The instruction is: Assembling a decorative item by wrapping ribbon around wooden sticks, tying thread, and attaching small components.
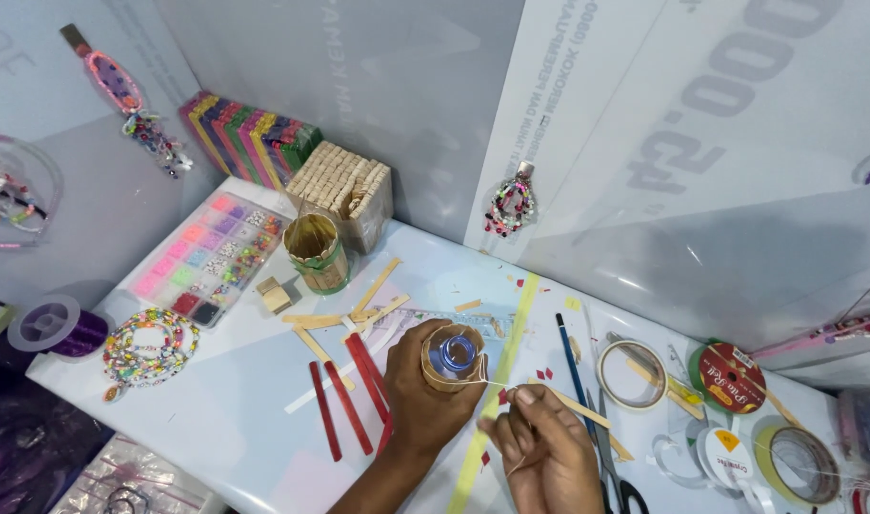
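My left hand (418,395) grips a small round holder made of upright wooden sticks (451,358), with something blue inside it. My right hand (541,443) pinches a thin pale string (497,384) that runs tight from the holder's side. Both hands hover over the white table (225,419) near its front edge. Red craft sticks (349,390) lie just left of my left hand, and plain wooden sticks (359,309) lie beyond them.
A finished stick holder with a green band (316,251) stands at the back, beside packs of sticks (344,186) and coloured sticks (249,133). A bead box (206,257), bead bracelets (149,345), tape rolls (635,373), scissors (616,466) and a blue pencil (570,360) surround the hands.
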